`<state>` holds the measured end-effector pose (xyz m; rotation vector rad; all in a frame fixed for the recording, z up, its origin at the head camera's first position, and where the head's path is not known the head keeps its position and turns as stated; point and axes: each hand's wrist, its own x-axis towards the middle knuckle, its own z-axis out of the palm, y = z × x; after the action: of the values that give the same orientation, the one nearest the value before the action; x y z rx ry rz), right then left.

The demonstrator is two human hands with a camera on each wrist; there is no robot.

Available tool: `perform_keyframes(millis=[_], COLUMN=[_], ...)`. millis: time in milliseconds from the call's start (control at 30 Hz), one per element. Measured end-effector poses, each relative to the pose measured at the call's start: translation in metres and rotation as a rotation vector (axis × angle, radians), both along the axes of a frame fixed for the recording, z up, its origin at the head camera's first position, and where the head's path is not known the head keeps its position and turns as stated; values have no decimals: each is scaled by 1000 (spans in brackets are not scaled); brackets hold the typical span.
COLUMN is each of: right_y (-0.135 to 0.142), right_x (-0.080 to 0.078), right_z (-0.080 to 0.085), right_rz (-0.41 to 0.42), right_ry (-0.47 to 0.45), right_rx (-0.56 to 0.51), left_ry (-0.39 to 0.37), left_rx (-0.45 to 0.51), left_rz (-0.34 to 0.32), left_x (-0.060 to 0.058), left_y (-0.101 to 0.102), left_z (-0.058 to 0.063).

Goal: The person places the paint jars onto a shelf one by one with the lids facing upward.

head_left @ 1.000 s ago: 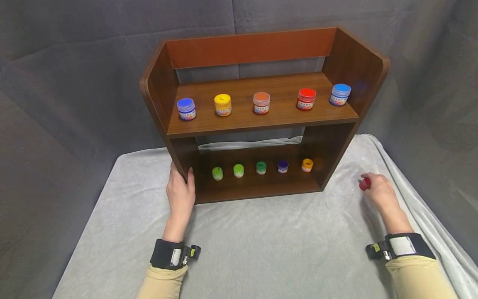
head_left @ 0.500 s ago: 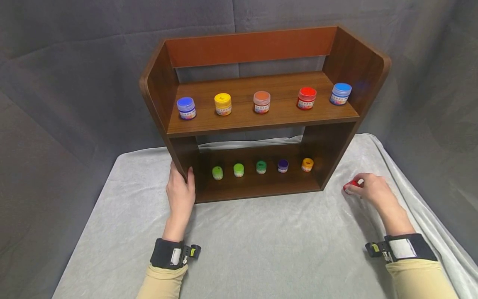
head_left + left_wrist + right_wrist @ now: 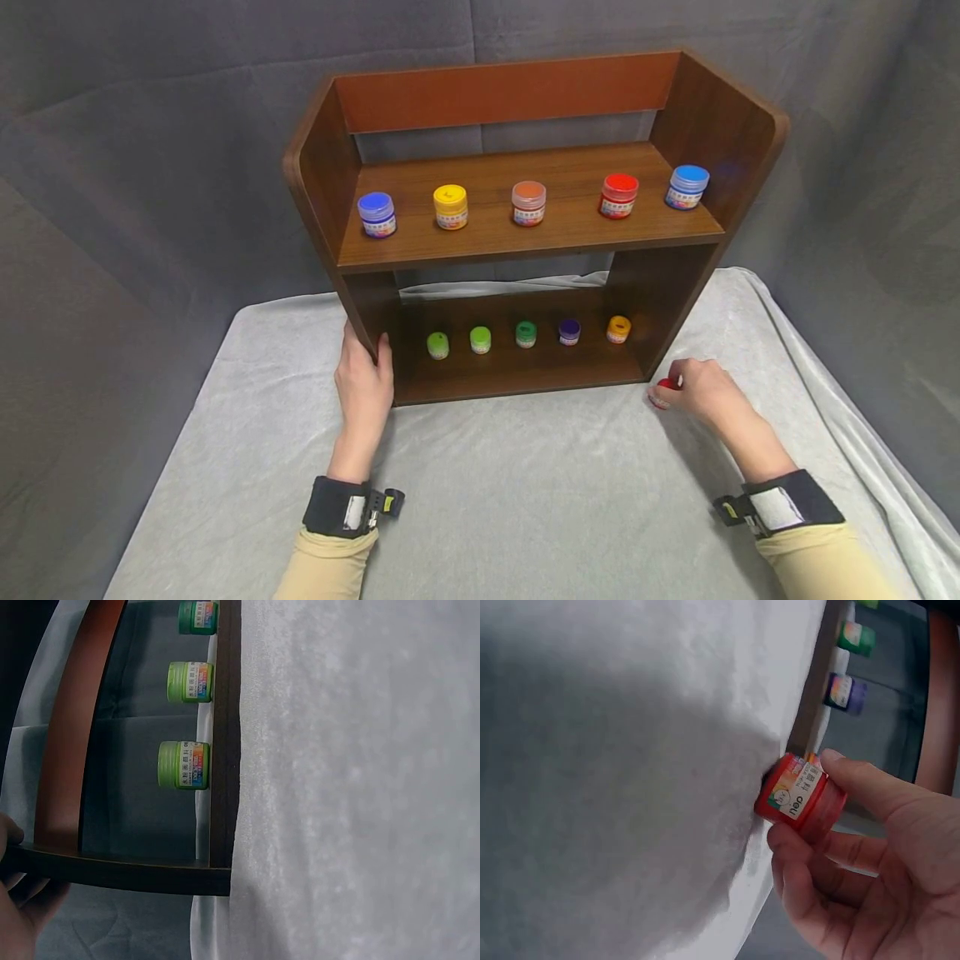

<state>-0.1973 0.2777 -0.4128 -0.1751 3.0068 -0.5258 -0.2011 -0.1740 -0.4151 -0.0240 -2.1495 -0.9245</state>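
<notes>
My right hand (image 3: 708, 392) pinches a small red paint jar (image 3: 799, 796) between thumb and fingers, close to the front right corner of a dark brown two-tier wooden shelf (image 3: 525, 248). The jar's label faces the right wrist camera. My left hand (image 3: 363, 383) grips the shelf's left side panel near its lower front edge, thumb on the inner face and fingers behind the panel. In the left wrist view that hand (image 3: 22, 900) shows only partly, around the edge of the panel (image 3: 135, 874).
On the upper board stand several jars, among them a yellow jar (image 3: 451, 207) and a light blue jar (image 3: 687, 187). Along the lower board is another row, including a dark green jar (image 3: 526, 334) and an orange jar (image 3: 618, 329). Pale cloth (image 3: 517, 483) covers the table; grey curtains hang behind.
My right hand has carried the red paint jar leftward from the right part of the cloth to the shelf's right front corner. The left hand keeps its grip on the side panel.
</notes>
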Motion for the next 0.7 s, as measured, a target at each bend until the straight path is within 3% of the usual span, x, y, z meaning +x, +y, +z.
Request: perform_keyframes(millis=[200,500,700], right_y=[-5,-6,-7], right_x=[4,9,9], right_z=[-3,8,11], right_rz=[41,277,298], right_ry=[81,179,181], right_rx=[14,-40,-38], left_ry=[-4,9,6], left_rx=[2,2,3], left_rz=[4,3,3], left_x=[1,0,0], left_y=[0,0,0], left_z=[0,-1,-1])
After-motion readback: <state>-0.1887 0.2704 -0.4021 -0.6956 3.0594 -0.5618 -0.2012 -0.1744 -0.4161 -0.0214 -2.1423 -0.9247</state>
